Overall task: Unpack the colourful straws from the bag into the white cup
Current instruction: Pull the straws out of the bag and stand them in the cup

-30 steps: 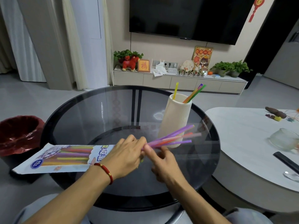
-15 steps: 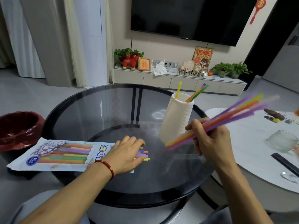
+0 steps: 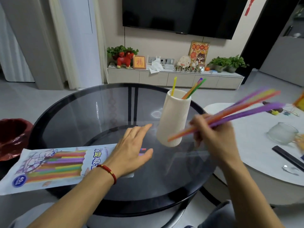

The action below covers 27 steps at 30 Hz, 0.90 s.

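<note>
Far left sits a red bin [image 3: 12, 137]. Near it, on the glass table [image 3: 74, 112], the bag [image 3: 49, 167] lies flat, many straws showing through its window, its mouth under my left hand [image 3: 131, 152]. That hand is spread, palm down, fingers loose, pinning the bag's open end; a few straw tips [image 3: 143, 149] peek out just beside my thumb. It pinches nothing.

Right of it stands the cup [image 3: 174, 119], upright, with four straws or so already leaning inside. Just right of the cup, my right hand [image 3: 212, 139] is closed round a bundle [image 3: 238, 111] of purple, orange and yellow straws, fingers pressed together about their lower part. The near ends point down-left across the cup's front; the far ends fan up to the right, blurred.

To seat them well, I judge I should lift the bundle, swing it upright, gather the low ends over the rim, then loosen my fingers so they slide in together. The cup looks light, so steadying it with my free hand would be wise.
</note>
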Each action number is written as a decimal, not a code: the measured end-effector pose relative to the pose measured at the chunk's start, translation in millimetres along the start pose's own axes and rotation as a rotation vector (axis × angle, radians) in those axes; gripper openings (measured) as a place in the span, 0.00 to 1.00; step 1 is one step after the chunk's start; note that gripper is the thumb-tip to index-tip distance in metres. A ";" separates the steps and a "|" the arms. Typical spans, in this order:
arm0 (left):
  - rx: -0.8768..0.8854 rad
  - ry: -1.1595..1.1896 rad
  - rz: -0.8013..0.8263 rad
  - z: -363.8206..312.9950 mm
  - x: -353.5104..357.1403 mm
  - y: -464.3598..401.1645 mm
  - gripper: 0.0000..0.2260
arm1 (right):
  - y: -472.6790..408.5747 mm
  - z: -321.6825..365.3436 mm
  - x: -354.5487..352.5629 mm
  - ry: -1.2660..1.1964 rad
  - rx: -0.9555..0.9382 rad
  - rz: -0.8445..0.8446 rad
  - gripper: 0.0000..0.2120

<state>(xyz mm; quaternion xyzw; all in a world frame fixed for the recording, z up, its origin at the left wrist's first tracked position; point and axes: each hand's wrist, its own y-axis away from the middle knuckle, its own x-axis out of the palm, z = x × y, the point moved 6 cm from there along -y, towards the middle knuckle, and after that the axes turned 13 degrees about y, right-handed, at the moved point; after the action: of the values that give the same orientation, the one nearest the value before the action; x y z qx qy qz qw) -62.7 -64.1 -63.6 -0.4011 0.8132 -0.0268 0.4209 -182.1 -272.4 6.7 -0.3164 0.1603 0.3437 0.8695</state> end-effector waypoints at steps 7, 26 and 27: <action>-0.225 0.578 -0.015 -45.7 -10.5 -95.8 0.55 | -61.4 46.1 -49.1 -0.325 -0.051 -0.262 0.10; -0.356 0.344 0.010 -32.4 0.6 -100.4 0.48 | -110.7 86.4 13.8 0.279 -0.118 0.152 0.29; -0.402 0.329 0.027 -23.2 -2.9 -88.0 0.56 | -109.2 85.7 11.4 0.285 -0.123 0.138 0.33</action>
<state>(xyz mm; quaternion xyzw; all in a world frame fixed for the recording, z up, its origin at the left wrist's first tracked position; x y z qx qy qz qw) -22.8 -128.5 -13.2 -0.4561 0.8649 0.0758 0.1952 -92.4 -271.7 113.2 -0.4028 0.2821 0.3632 0.7913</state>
